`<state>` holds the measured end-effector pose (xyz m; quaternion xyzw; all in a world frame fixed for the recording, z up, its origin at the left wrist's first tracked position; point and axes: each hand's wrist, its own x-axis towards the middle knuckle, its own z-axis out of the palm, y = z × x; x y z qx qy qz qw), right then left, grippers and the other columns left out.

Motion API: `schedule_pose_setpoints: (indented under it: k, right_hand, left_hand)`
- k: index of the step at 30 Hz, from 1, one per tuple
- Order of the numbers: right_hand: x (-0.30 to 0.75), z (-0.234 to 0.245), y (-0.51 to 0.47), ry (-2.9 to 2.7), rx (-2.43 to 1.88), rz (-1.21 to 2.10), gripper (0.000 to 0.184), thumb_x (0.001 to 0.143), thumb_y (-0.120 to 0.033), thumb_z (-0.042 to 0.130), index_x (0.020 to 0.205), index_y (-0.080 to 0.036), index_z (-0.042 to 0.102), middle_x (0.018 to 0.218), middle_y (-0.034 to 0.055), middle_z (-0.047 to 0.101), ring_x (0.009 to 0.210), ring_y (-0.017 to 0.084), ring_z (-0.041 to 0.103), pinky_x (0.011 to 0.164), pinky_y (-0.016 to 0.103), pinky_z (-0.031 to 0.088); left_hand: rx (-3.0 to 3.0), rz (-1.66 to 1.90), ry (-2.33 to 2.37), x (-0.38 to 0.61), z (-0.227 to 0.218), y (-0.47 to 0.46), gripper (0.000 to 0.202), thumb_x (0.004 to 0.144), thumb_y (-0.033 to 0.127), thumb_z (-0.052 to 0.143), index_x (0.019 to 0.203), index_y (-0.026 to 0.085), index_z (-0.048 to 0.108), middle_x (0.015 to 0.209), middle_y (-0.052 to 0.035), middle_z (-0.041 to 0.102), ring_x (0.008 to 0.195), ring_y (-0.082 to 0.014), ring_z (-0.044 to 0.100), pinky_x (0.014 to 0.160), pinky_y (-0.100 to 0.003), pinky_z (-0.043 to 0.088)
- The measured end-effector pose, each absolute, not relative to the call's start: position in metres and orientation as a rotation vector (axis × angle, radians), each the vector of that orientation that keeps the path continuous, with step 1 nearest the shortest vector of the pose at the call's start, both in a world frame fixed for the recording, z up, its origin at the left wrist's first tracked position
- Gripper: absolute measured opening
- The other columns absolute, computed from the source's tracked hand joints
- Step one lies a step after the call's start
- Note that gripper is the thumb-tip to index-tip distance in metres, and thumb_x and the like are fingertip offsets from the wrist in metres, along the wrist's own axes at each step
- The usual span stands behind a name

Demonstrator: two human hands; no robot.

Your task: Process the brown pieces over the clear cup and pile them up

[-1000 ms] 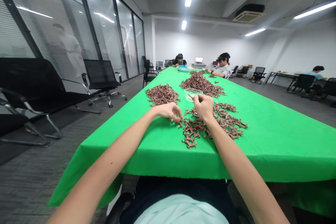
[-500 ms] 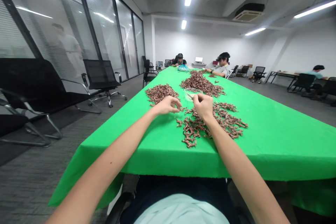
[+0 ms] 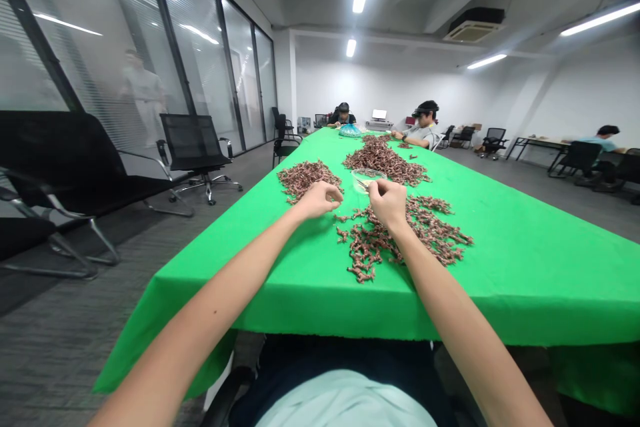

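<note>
Two bare hands at work, apart from each other, both close to the clear bowl (image 3: 367, 172). Left hand (image 3: 317, 200) to the left of the bowl and a little nearer the body, thumb and fingers curled toward one another; impossible to say whether pinching anything, with nothing plainly visible there. Right hand (image 3: 389, 201) just on the near side of the bowl, clamped on a thin tool (image 3: 363, 183), seemingly tweezers, pointing toward the bowl. As for the small brown pieces (image 3: 361, 273): lying in a near heap (image 3: 433, 230) on the near side of the bowl, partly hidden by the right hand; in a left heap (image 3: 306, 177) to the left of the bowl; in a far heap (image 3: 387, 163) beyond the bowl. All resting on the green cloth (image 3: 525, 260). Contents of the bowl too small to make out. Judging from this, probably dealing with pieces singly, between fingers and tool, perhaps between one and the next. Seems to call next for a light left-hand pinch on a single piece, clear of neighbours, and a steady tool by the bowl
</note>
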<state>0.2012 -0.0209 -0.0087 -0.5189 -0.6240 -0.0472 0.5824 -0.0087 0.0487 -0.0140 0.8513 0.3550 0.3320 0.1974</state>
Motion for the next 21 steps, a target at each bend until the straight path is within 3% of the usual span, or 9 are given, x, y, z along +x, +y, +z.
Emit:
schedule_pose_setpoints:
  k: [4, 11, 16, 21]
  right_hand:
    - [0.2005, -0.0080, -0.0209, -1.460, -1.218, -0.102, 0.038, 0.088, -0.037, 0.048, 0.054, -0.020, 0.043, 0.051, -0.0020, 0.041, 0.052, 0.012, 0.037, 0.057, 0.028, 0.027]
    - [0.2007, -0.0086, -0.0205, -1.477, -1.194, -0.105, 0.038, 0.088, -0.036, 0.047, 0.054, -0.020, 0.042, 0.052, -0.0021, 0.041, 0.052, 0.012, 0.037, 0.056, 0.028, 0.026]
    - [0.2006, -0.0090, -0.0202, -1.477, -1.187, -0.105, 0.037, 0.087, -0.036, 0.048, 0.053, -0.020, 0.043, 0.052, -0.0018, 0.043, 0.052, 0.012, 0.038, 0.056, 0.029, 0.026]
    - [0.2001, -0.0085, -0.0204, -1.478, -1.196, -0.098, 0.038, 0.087, -0.036, 0.048, 0.053, -0.021, 0.041, 0.052, -0.0021, 0.042, 0.052, 0.012, 0.037, 0.056, 0.029, 0.026]
  left_hand:
    - [2.432, 0.885, 1.239, -0.0131, -0.0137, 0.0489, 0.020, 0.069, 0.021, 0.071, 0.087, 0.018, 0.080, 0.084, -0.0065, 0.076, 0.072, -0.0195, 0.064, 0.069, -0.031, 0.048]
    - [2.520, 0.461, 1.192, -0.0144, -0.0107, 0.0439, 0.032, 0.066, 0.031, 0.077, 0.096, 0.021, 0.082, 0.085, -0.0060, 0.073, 0.073, -0.0207, 0.063, 0.071, -0.031, 0.047]
    - [2.571, 0.374, 1.128, -0.0145, -0.0116, 0.0422, 0.022, 0.073, 0.029, 0.073, 0.091, 0.020, 0.081, 0.094, -0.0071, 0.073, 0.078, -0.0197, 0.064, 0.072, -0.029, 0.047]
    - [2.626, 0.360, 1.035, -0.0156, -0.0104, 0.0456, 0.025, 0.082, 0.033, 0.069, 0.098, 0.016, 0.078, 0.098, -0.0096, 0.074, 0.083, -0.0203, 0.067, 0.074, -0.028, 0.048]
